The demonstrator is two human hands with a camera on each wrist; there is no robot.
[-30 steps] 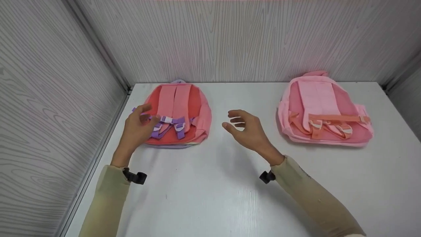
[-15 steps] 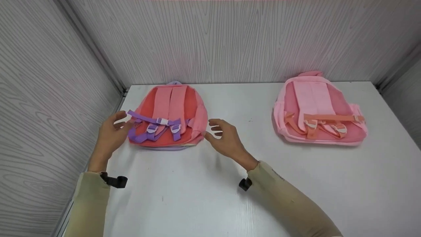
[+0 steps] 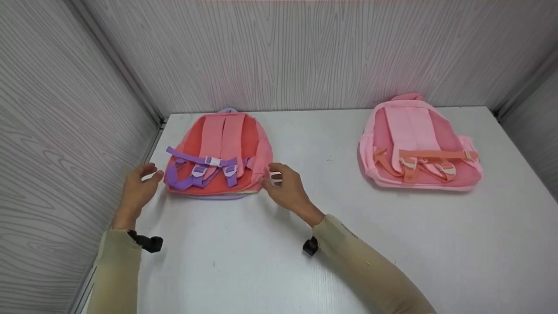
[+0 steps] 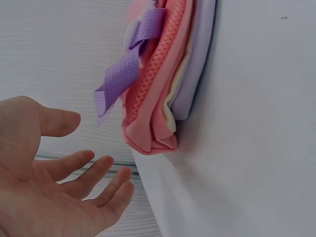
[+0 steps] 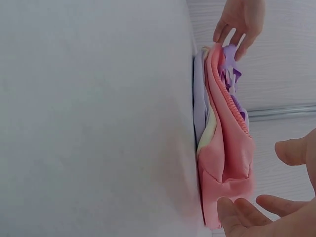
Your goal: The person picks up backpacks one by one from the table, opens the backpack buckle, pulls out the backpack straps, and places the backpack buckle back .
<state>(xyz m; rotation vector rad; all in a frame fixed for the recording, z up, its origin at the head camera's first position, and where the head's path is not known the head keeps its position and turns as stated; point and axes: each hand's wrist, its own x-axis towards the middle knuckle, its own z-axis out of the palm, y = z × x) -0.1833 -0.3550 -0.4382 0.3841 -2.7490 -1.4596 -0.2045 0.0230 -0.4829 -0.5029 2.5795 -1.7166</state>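
Note:
A coral backpack point(image 3: 257, 152) with purple straps point(image 3: 181, 179) lies straps-up at the table's left. Beside its lower left corner is my left hand point(image 3: 137, 189), fingers loosely bent; the left wrist view shows a gap between this hand point(image 4: 64, 182) and the backpack point(image 4: 143, 133). My right hand point(image 3: 287, 187) is at the lower right side, its fingers relaxed and apart. In the right wrist view this hand point(image 5: 281, 207) has fingertips over the backpack's side point(image 5: 227, 148); whether they touch cannot be told.
Another backpack, pale pink point(image 3: 409, 126) with orange straps, lies on the white table point(image 3: 244, 261) at the right. Grey wood-grain panels point(image 3: 270, 52) stand behind the table and at both sides.
Both hands have moved left and slightly down in the head view, the left from over the coral backpack to its left side, the right up to its right side. The backpacks shift slightly left in view.

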